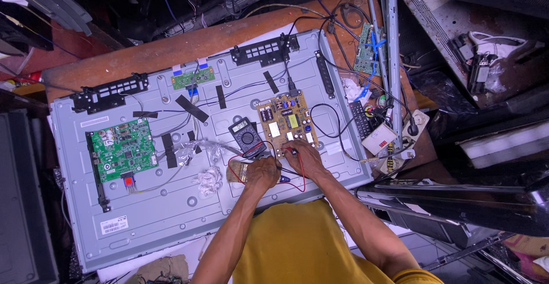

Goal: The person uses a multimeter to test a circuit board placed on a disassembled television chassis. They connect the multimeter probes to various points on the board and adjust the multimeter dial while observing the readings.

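While both hands rest at the near edge of the yellow power board (pixel 286 122), the work in hand looks like probing its contacts with meter leads. The right hand (pixel 303 157) has its fingers (pixel 293 148) pinched narrow on a thin probe, whose tip seems to touch the board's near edge; the exact contact is too small to tell. The left hand (pixel 260 171) is curled shut just beside that edge, and appears to hold a second probe, though what it grips is hidden under the knuckles. A red lead (pixel 302 175) loops from between the hands back round the right wrist.

To do this well, I judge that each tip should sit on one contact only, held steady and upright, with the leads kept off the board's parts.

Just left of the yellow power board lies the black multimeter (pixel 246 135), its dial facing up, touching distance from the left hand. Near the left hand, further from the board, lie a crumpled white wad (pixel 209 178) and clear plastic wrap (pixel 197 149). Well left of the board sits a green circuit board (pixel 123 149). All rest on the grey back panel (pixel 171 215) of a flat screen, which lies across the desk (pixel 189 44). Right of the yellow board, off the panel, sit a remote (pixel 360 118) and tangled cables.
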